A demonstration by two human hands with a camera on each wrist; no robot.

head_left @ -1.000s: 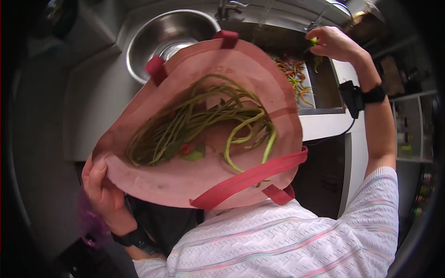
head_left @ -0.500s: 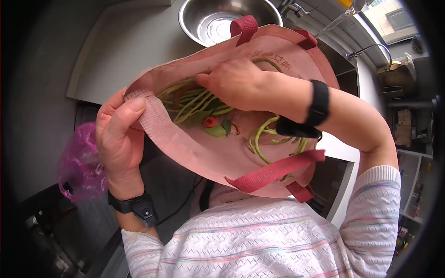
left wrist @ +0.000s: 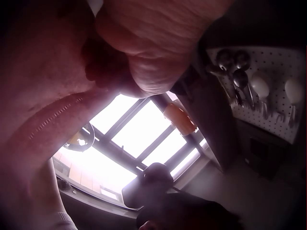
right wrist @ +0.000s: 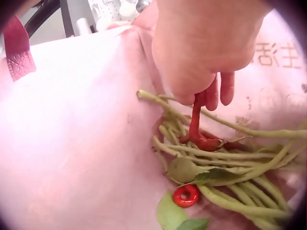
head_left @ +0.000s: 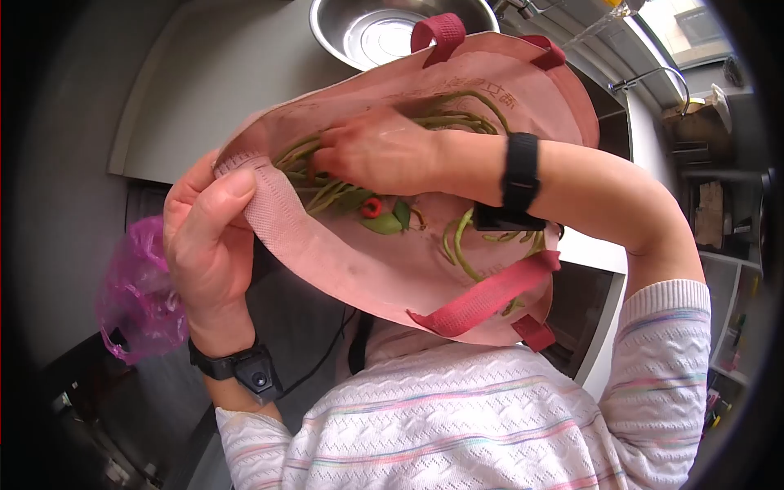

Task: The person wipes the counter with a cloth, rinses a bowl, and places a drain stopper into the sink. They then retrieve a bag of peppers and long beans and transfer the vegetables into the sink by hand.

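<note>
A pink cloth bag (head_left: pixel 327 261) hangs open in front of the person. My left hand (head_left: pixel 212 237) grips its rim on the left, thumb over the folded edge. Down inside the bag is my right hand (head_left: pixel 380 151), and in the right wrist view its thumb and fingers pinch one end of a red chili pepper (right wrist: pixel 195 124). That pepper's lower part lies against long green beans (right wrist: pixel 268 203), which are bundled and looped. Below them sit a curled red chili (right wrist: pixel 186 196) and green leaves (right wrist: pixel 169 213).
Behind the bag, a steel basin (head_left: pixel 359 37) stands on the counter (head_left: pixel 212 90). A faucet (head_left: pixel 682 90) is at the far right. To the left of the left hand hangs a purple plastic bag (head_left: pixel 147 294). Red straps (head_left: pixel 490 294) loop from the bag's rim.
My right hand has come from over the sink, where it held something small and green, into the bag and moved slightly left there. My left hand keeps its hold on the rim.
</note>
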